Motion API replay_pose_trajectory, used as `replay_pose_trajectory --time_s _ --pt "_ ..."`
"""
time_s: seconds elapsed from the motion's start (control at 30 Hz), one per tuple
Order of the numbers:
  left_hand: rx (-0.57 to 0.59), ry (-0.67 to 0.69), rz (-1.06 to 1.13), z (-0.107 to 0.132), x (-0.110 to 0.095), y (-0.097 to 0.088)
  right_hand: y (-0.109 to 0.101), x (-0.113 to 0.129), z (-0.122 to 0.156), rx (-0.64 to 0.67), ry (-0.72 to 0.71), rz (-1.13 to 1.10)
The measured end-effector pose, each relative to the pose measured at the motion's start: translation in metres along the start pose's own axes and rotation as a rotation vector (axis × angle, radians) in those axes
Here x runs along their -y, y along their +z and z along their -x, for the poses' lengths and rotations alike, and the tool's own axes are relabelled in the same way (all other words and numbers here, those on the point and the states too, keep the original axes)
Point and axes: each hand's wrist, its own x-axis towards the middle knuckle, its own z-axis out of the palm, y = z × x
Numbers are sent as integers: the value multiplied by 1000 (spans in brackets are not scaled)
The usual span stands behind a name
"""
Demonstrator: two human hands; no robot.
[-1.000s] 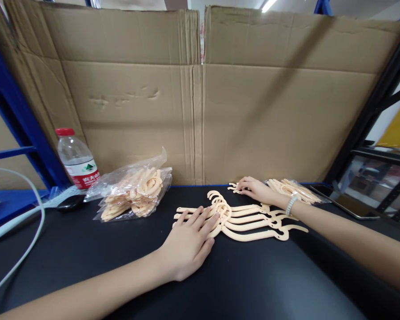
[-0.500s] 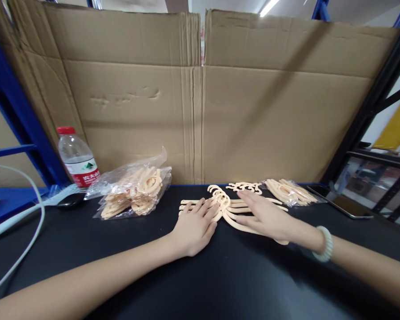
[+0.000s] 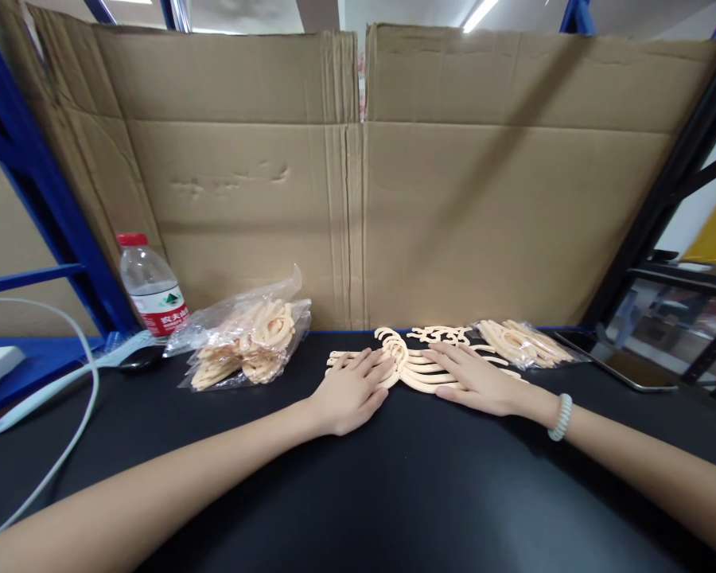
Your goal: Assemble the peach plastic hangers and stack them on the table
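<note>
Several long, pale cream, bendy-looking strips [image 3: 418, 380] lie in a bundle on the black table top, gathered at a middle knot-like spot and fanning out to both sides. Curled ends stick up at the back of the bundle; what the strips are made of I cannot tell. My left hand [image 3: 351, 391] rests flat over the left part, fingers spread and pointing away from me. Over the strips on the right lies my right hand [image 3: 478, 380], palm down, its fingers stretched out towards the middle. The hands hide parts of the strips beneath them.
Behind the bundle lie small curly cream pieces [image 3: 440, 335]. Plastic bags of similar pieces stand left [image 3: 247, 338] and right [image 3: 522, 344]. A water bottle [image 3: 153, 286], a dark mouse-like object [image 3: 142, 359], a white cable [image 3: 89, 398] and a phone [image 3: 624, 366] lie around. Cardboard [image 3: 483, 199] walls the back.
My right hand has come down onto the strips, and the lowest right strip now lies closer to the others. My left hand stays flat on the left side. The view has shifted slightly.
</note>
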Motion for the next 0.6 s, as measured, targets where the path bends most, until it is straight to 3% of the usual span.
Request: replay_pose_trajectory --time_s 0.13,0.3,0.43,0.6 --pt "-42 18 -2 5 -3 -6 0 -8 1 -80 -22 -9" --pt "-188 85 43 36 -5 -19 -21 -52 -4 -303 111 31" --pt "-202 117 111 60 -4 -19 -40 -91 -14 -225 147 55" --pt "-179 139 223 69 -4 -13 -35 -111 -22 -116 59 134"
